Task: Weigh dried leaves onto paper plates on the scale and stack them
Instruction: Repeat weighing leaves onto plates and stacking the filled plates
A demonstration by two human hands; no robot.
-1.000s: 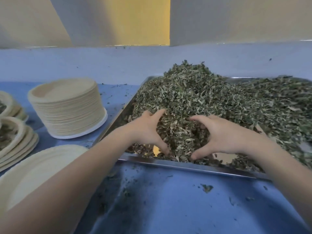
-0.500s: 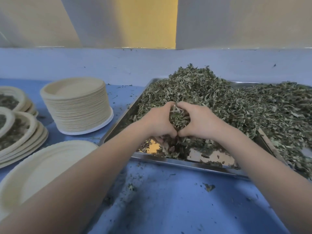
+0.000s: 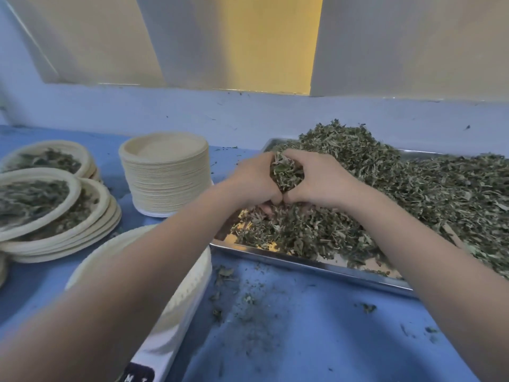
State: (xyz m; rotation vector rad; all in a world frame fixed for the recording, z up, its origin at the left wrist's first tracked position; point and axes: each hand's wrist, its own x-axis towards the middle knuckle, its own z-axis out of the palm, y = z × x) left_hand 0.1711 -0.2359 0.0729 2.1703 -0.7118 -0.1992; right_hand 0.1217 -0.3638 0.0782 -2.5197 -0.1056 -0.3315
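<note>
A big heap of dried green leaves (image 3: 413, 194) fills a shallow metal tray (image 3: 308, 264) on the blue table. My left hand (image 3: 254, 180) and my right hand (image 3: 322, 179) are cupped together over the tray's near left part, gripping a bunch of leaves (image 3: 286, 170) between them, lifted a little above the heap. An empty paper plate (image 3: 181, 301) lies on a white scale (image 3: 154, 362) at the lower left, mostly under my left forearm.
A tall stack of empty paper plates (image 3: 168, 172) stands left of the tray. Stacked plates holding leaves (image 3: 55, 210) sit at the far left. Leaf crumbs (image 3: 248, 299) are scattered on the blue tabletop before the tray. A pale wall ledge runs behind.
My hands have closed together around a bunch of leaves and lifted it off the heap. The camera has swung left, bringing the filled plates and scale further into view.
</note>
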